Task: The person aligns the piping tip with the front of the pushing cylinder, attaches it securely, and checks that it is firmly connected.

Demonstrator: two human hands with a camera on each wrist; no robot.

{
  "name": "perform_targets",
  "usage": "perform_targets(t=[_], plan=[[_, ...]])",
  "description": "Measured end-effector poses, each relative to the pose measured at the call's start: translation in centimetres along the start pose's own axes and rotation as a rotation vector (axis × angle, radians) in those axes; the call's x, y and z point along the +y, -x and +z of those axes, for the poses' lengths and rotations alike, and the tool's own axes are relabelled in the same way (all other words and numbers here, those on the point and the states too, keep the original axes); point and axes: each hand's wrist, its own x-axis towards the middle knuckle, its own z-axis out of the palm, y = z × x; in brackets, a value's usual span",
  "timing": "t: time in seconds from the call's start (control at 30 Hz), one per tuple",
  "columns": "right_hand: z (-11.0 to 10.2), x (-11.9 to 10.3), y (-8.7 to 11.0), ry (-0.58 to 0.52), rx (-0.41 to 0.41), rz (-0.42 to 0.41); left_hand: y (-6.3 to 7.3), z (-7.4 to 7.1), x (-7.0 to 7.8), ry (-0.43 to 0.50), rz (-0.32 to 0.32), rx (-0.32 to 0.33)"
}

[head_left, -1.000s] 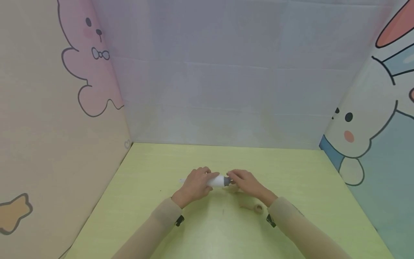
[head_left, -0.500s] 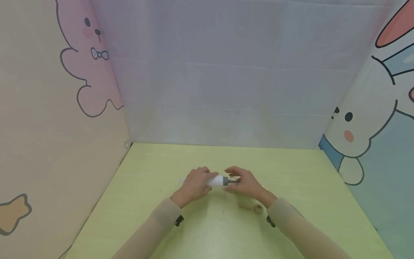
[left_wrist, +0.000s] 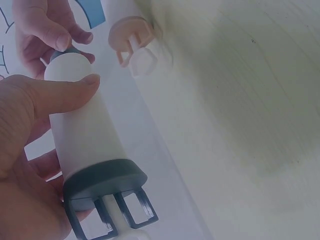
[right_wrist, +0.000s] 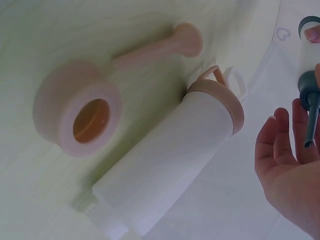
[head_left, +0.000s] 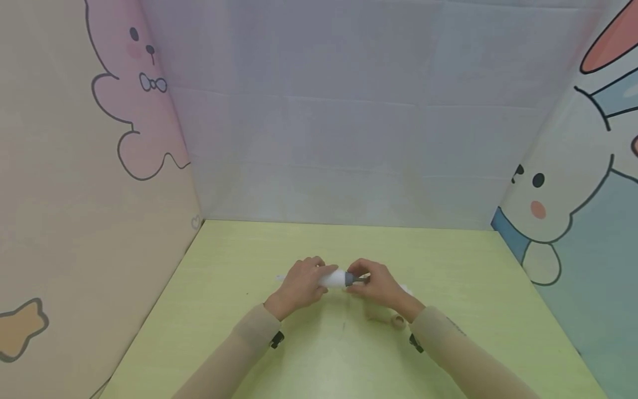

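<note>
Left hand: my left hand [head_left: 301, 281] grasps the white tube [left_wrist: 89, 137], thumb laid across it near its far end.
Right hand: my right hand [head_left: 380, 284] has curled fingertips pinching the dark end cap [right_wrist: 307, 87].
White tube: lies sideways between my hands over the yellow-green table [head_left: 319, 349], cap end to my right.
Dark nozzle: my right wrist view shows the slim dark nozzle [right_wrist: 312, 120] running from the cap towards my palm.
Dark collar: only my left wrist view shows the dark collar [left_wrist: 107, 175] clearly, with its two square loops and a white rod between them; from my head, that end is a pale sliver.
Second tube: the second tube [right_wrist: 165, 150], white, lies whole in my right wrist view with its pink collar [right_wrist: 232, 110]; from my head, my right hand mostly hides it.
Pink parts: the pink ring [right_wrist: 57, 112] and flared pink nozzle [right_wrist: 160, 49] lie near the second tube, plainest from my right wrist.
</note>
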Motion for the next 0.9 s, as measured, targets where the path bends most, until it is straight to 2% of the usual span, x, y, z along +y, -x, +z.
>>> perform_targets(t=[0.2, 0.33, 0.43, 0.6, 0.73, 0.9], plan=[[-0.11, 0.05, 0.08, -0.003, -0.027, 0.006, -0.02, -0.14, 0.07, -0.010, 0.003, 0.000], [-0.04, 0.02, 0.10, 0.051, -0.043, 0.006, 0.04, -0.17, 0.03, -0.026, 0.001, -0.004], [-0.03, 0.07, 0.16, 0.093, -0.053, 0.045, 0.05, -0.15, 0.02, -0.022, 0.002, -0.002], [-0.28, -0.32, 0.44, 0.115, 0.010, 0.100, 0.02, -0.26, 0.21, -0.007, -0.004, -0.015], [-0.52, -0.54, 0.64, 0.110, 0.071, 0.039, 0.05, -0.28, 0.35, -0.013, -0.016, -0.036], [-0.50, -0.19, 0.76, 0.162, 0.076, -0.037, 0.11, -0.21, 0.36, -0.032, -0.018, -0.041]])
